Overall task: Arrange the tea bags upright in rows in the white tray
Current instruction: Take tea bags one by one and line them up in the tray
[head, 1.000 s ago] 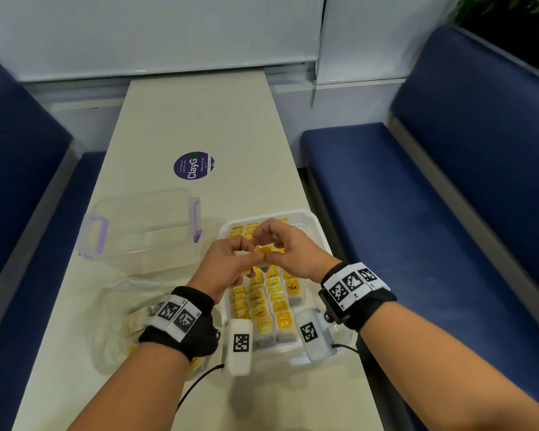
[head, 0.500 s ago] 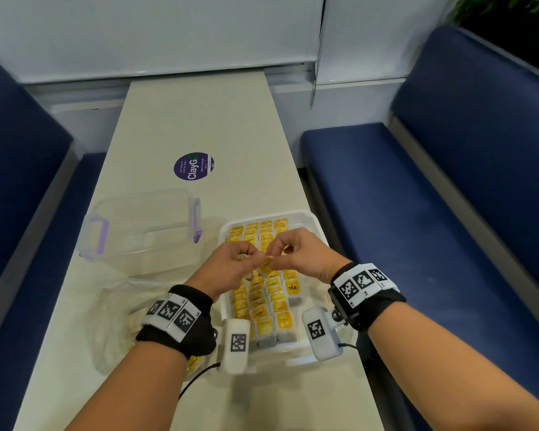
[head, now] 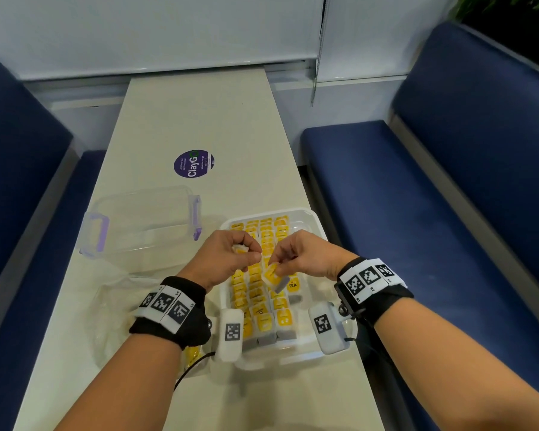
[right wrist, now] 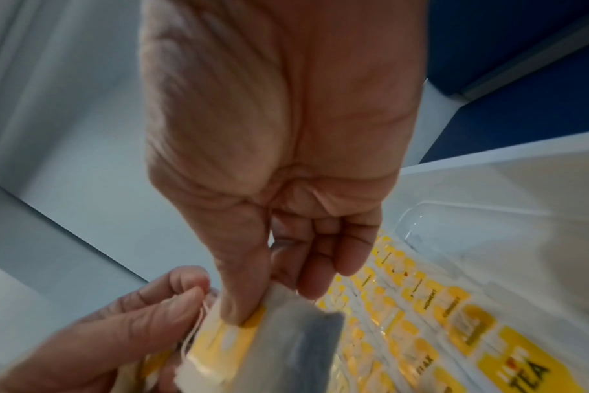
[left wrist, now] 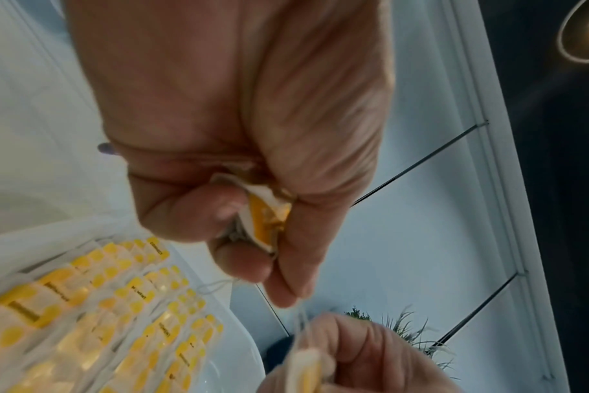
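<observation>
Both hands hover over the white tray [head: 319, 223], which sits on the tabletop [head: 199, 119] toward five o'clock of the purple round sticker [head: 194, 163]. The right hand [head: 305, 256] pinches a tea bag [head: 274, 275] between thumb and fingers; the bag hangs tilted, its yellow tag up and its grey end pointing down toward the rows. In the right wrist view the thumb presses on the yellow tag [right wrist: 229, 337], and a thin white string [right wrist: 194, 332] runs from it to the other hand's fingers. The left hand [head: 227, 259], at nine o'clock of the right and just beside it, is curled round a second, crumpled tea bag [left wrist: 266, 220]. The tray holds rows of tea bags [head: 262, 293] standing upright, yellow tags on top. At ten o'clock of the tray lies a clear plastic lid [head: 143, 222] with purple clips. At eight o'clock lies a crinkled clear plastic bag [head: 112, 309].
</observation>
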A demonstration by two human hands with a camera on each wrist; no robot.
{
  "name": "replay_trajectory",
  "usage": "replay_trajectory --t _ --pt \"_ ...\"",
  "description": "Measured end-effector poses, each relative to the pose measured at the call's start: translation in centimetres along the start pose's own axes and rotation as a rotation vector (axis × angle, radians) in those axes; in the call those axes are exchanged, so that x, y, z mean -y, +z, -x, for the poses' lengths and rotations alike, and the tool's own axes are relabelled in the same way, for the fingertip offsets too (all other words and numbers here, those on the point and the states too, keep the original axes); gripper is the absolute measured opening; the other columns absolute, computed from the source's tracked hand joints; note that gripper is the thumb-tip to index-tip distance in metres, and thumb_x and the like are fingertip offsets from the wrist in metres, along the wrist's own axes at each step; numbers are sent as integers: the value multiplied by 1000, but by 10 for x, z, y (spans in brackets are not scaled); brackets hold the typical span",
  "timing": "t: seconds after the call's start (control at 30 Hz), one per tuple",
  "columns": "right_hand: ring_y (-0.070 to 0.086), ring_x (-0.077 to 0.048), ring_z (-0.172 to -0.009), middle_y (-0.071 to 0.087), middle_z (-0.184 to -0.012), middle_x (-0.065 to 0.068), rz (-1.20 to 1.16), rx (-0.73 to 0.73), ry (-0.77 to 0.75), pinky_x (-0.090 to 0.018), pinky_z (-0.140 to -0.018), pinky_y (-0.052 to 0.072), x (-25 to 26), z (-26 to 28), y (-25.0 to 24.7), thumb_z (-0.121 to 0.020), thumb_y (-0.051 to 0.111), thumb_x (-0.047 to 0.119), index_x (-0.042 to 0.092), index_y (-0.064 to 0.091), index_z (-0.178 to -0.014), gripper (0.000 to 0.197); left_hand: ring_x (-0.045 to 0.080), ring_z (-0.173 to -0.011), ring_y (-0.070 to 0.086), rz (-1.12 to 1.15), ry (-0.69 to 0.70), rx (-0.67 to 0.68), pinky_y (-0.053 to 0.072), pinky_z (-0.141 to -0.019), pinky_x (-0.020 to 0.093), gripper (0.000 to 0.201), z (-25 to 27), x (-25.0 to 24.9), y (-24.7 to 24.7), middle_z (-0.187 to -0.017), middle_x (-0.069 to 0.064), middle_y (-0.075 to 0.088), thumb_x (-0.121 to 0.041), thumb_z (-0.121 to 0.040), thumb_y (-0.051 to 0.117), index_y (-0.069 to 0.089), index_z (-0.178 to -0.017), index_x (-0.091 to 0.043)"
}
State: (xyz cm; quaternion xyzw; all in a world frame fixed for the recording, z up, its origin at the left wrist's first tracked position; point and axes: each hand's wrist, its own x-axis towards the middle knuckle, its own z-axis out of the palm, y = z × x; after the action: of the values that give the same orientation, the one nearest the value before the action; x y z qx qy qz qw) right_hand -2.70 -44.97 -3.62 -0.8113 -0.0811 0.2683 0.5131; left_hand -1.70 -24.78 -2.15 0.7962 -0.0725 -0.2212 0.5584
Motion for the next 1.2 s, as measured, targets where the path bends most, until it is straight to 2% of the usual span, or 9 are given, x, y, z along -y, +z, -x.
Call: replay_trajectory --t 0.1,0.2,0.33,0.5,0.6,0.73,0.9,1.03,1.2 --pt "54 -13 -71 62 -77 -7 -17 11 -37 -31 -76 47 1 1 1 -79 74 2 17 66 -76 17 7 -53 53 35 49 -28 40 -49 12 10 2 1 4 -80 -2 63 2 -85 71 70 -90 -7" --pt "59 -15 -88 65 -94 -3 -123 -102 -96 -38 -88 47 -2 0 3 -76 76 4 21 67 -72 20 0 -52 54 46 62 -26 43 -51 13 18 3 2 10 -87 1 62 5 -85 69 69 -94 -11" --pt "63 -23 -108 66 -117 -3 -358 -161 -186 -48 -93 49 -6 -2 10 -77 68 -6 11 64 -71 18 10 -51 54 77 0 -13 38 -46 17 24 2 7 10 -88 3 62 6 -83 69 61 -94 -14" --pt "68 -18 -84 72 -88 -4 -559 -192 -190 -32 -77 54 -8 0 14 -73 65 0 2 57 -75 9 14 -49 52 64 -45 -14 36 -42 17 28 -1 10 10 -82 5 62 6 -82 70 51 -92 -12" --pt "68 -22 -69 71 -76 -10 -561 -215 -178 -35 -75 53 -8 -1 17 -82 64 -7 3 54 -77 15 12 -50 51 58 -27 -23 38 -44 16 22 0 9 12 -81 1 61 1 -83 72 57 -92 -12" --pt "69 -35 -68 66 -83 -34 -499 -272 -145 -49 -82 53 -8 1 19 -89 60 -3 7 52 -80 16 12 -52 51 140 -1 -25 37 -46 17 20 3 9 11 -78 -2 58 6 -84 66 70 -95 -10" --pt "68 -37 -68 68 -66 -19 -424 -353 -86 -58 -84 49 -12 1 23 -89 62 -1 9 50 -87 16 12 -52 52 188 -31 -20 34 -45 21 41 4 7 13 -75 -14 60 -11 -67 66 72 -107 -18" --pt "68 -37 -68 67 -69 -14 -429 -371 -98 -56 -83 50 -11 4 23 -90 61 1 10 49 -104 21 10 -51 50 168 -13 -43 35 -46 19 19 4 7 19 -70 -9 57 -8 -79 79 73 -95 -17" --pt "58 -26 -68 59 -70 -12 -392 -474 -120 -45 -73 51 -5 1 26 -86 66 2 12 58 -79 14 3 -45 48 161 35 -164 37 -46 13 10 -1 10 24 -61 -8 56 -7 -81 77 69 -77 -11"
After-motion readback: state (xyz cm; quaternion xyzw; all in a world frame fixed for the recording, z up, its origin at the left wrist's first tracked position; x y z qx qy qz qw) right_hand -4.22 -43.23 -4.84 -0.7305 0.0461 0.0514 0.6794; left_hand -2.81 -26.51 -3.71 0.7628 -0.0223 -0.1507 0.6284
